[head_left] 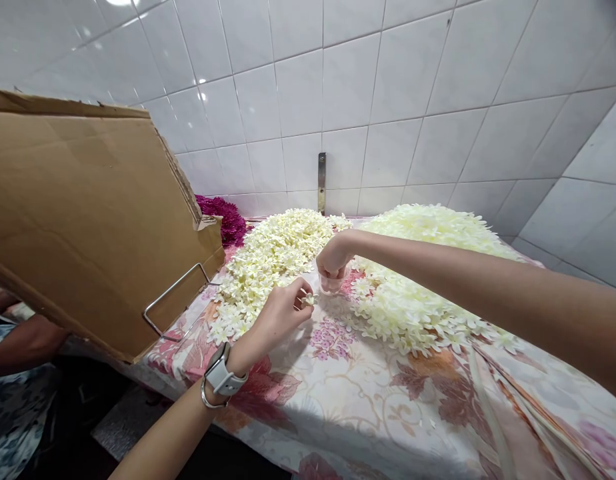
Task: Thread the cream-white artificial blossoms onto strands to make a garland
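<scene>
My left hand [282,312], wearing a watch with a white strap [223,373] and a bracelet at the wrist, pinches a small white flower [309,300] between thumb and fingertips. Just beyond it, my right hand [337,255] dips into a small clear plastic cup [330,285] on the table. Its fingers are curled down inside, and whatever they grip is hidden. A heap of small cream flowers [273,247] lies behind my left hand. Under and around my right forearm spreads a larger heap of pale yellow-white flowers [423,223].
A large cardboard sheet [83,220] stands at the left beside a bent metal wire stand [171,300]. Magenta flowers [228,217] show behind it. Pale strips [493,413] lie at right on the floral tablecloth [358,393]. Another person's arm [28,347] is at far left.
</scene>
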Action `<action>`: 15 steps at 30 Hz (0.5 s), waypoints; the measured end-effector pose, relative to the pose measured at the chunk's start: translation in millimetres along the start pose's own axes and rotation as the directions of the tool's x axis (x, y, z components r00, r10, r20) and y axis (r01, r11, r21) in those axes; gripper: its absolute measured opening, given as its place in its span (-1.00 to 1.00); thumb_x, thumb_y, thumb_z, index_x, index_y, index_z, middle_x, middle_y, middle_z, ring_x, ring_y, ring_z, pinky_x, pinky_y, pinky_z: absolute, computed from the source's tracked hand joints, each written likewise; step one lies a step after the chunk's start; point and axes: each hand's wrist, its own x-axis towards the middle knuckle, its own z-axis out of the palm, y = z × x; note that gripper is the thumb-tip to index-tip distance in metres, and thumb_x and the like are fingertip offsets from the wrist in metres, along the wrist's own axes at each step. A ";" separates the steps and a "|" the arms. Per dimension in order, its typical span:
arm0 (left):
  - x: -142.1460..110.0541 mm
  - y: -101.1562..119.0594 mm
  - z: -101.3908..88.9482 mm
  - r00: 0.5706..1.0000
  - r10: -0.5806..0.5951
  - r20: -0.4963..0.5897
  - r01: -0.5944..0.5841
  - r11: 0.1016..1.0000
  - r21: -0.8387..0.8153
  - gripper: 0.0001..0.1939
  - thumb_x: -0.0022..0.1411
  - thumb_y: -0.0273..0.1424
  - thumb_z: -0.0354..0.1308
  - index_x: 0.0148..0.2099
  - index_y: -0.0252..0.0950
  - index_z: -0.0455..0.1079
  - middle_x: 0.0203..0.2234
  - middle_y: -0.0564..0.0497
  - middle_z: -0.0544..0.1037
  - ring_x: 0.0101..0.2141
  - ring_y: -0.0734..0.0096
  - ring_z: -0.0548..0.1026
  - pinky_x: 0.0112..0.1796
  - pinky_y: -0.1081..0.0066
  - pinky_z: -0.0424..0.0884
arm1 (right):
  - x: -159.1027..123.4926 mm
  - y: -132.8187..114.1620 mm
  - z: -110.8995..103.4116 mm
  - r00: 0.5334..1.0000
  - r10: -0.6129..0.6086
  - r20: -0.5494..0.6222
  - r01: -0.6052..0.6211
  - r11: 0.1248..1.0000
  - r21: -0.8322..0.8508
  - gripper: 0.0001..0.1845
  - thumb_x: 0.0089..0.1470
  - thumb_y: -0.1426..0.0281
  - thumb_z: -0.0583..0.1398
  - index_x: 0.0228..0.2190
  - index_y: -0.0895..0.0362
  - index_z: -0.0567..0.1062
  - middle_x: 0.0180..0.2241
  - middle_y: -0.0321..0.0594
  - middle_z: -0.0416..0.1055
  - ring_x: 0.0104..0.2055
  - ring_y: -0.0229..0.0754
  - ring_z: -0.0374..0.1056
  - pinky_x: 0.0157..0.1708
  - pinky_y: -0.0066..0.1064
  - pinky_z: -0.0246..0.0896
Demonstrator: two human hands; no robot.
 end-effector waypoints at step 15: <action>7.3 6.8 24.3 0.932 -0.210 0.296 0.355 0.699 -0.621 -0.72 -0.02 -0.50 0.21 -0.19 -0.35 0.34 -0.53 0.05 0.47 -0.46 0.43 0.49 -0.42 0.46 0.37 | -48.9 -11.5 3.8 0.869 -0.167 -0.465 0.060 0.970 -0.237 -0.84 0.00 0.64 0.14 -0.40 0.25 0.50 -0.35 -0.14 0.47 -0.30 -0.21 0.37 -0.35 -0.41 0.21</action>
